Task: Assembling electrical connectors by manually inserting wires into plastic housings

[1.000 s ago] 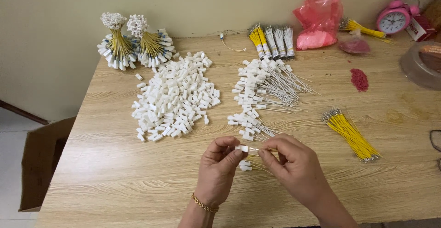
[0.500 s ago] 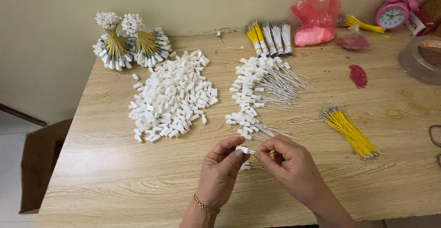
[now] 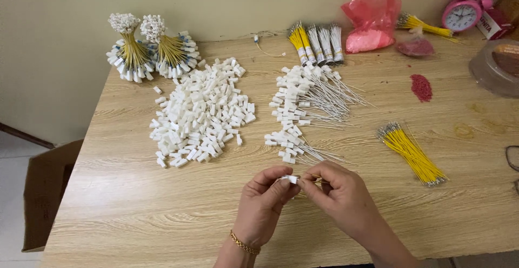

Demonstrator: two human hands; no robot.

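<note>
I see my left hand [image 3: 265, 206] and right hand [image 3: 340, 198] meeting fingertip to fingertip, both pinched narrow on a small white plastic connector [image 3: 289, 179] lying crosswise between them, just this side of the wired connector pile [image 3: 303, 111].

A light wood-grain table [image 3: 135, 208] stands against a plain cream wall [image 3: 216, 3]; at eight o'clock, an open cardboard box [image 3: 46, 187] sits on pale floor tiles [image 3: 11, 192].
</note>
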